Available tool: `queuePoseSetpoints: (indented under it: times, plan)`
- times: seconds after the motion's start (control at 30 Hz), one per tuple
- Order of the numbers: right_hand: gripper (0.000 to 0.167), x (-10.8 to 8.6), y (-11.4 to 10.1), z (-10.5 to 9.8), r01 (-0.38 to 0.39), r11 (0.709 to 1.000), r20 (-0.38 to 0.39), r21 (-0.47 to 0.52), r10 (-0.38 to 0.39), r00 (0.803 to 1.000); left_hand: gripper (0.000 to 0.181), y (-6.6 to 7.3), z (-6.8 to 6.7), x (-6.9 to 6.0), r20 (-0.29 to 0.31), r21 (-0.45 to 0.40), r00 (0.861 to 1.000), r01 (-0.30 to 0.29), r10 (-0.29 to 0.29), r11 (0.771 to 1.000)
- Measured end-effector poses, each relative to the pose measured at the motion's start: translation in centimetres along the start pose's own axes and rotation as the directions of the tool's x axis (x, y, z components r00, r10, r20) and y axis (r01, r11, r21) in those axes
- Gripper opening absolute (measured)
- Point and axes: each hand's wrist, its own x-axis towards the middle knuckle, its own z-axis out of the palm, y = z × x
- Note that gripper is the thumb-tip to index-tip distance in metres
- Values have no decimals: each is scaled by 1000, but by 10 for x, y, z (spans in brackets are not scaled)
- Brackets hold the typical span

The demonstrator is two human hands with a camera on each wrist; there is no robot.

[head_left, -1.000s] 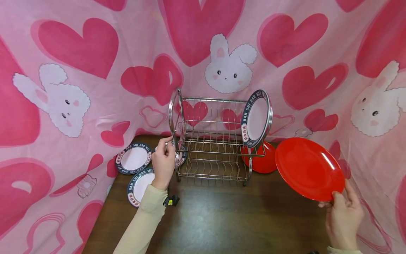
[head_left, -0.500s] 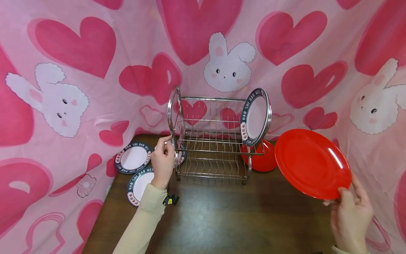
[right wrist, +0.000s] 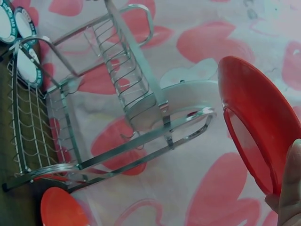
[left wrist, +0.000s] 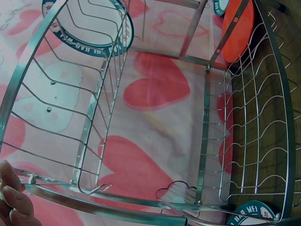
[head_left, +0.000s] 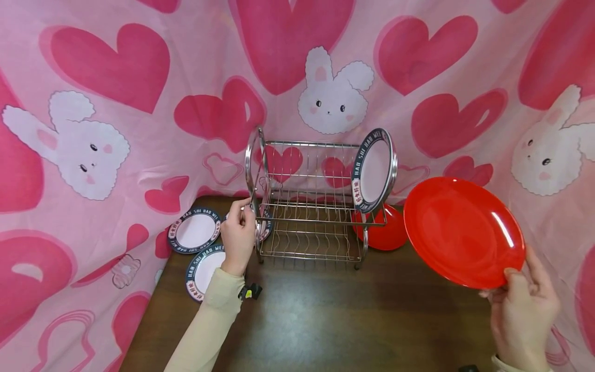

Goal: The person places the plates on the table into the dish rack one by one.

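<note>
Red plate [head_left: 465, 232] was held up off the table [head_left: 302, 320], to the right of the wire rack [head_left: 321, 222] and apart from it. It was gripped at its near right edge by the right hand [head_left: 525, 310], thumb laid over the upper face, other fingers tucked beneath. From those fingers the plate was extended forward and leftward, toward the rack; being round, no true long axis was offered, only a face tipped up toward the head. The rack's left upright was pinched by the left hand [head_left: 238, 230], set well apart from the plate, so the right hand was the nearer one. Between plate and left hand, a patterned plate [head_left: 373, 170] was stood on edge at the upper tier's right end; below it, a second red plate [head_left: 389, 231] was partly hidden.
</note>
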Motion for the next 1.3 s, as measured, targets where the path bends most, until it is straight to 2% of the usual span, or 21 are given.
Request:
queuePoseSetpoints:
  times: [0.07,0.2,0.43,0.63,0.73,0.83,0.93,1.0,1.1,1.2,1.3]
  plan:
    - [48,-1,-3,2,-7,1000,6,0,7,1000,26,0,0,0,2,2,1000,2,-2,1000]
    - [47,-2,-9,7,-24,998,7,-61,24,1000,26,0,0,-1,4,7,1000,-3,3,1000]
    - [48,-3,-15,18,-8,992,38,-124,13,999,26,0,-1,0,11,-1,1000,1,-1,1000]
    - [48,-3,-21,29,-14,995,79,-99,22,997,26,1,-1,-1,17,-10,1000,9,-9,1000]
    - [49,-5,-23,37,-12,999,115,-34,16,993,26,0,-1,-2,18,-10,1000,13,-13,1000]
    - [49,-7,-23,45,15,999,145,-43,-9,989,26,0,-1,-1,18,-13,1000,12,-12,1000]
    - [51,-7,-25,53,79,991,166,-112,-60,984,26,0,0,0,18,-17,1000,7,-7,1000]
    - [51,-8,-26,58,129,981,194,-148,-99,976,26,0,0,0,19,-17,1000,6,-6,1000]
    - [54,-8,-28,68,186,973,269,-138,-144,952,26,0,-1,0,19,-17,1000,9,-8,1000]
    - [55,-8,-30,79,211,972,346,-100,-164,924,26,0,-1,0,16,-14,1000,9,-9,1000]
    - [56,-9,-30,87,228,969,391,-97,-174,904,26,0,-1,0,13,-12,1000,3,-3,1000]
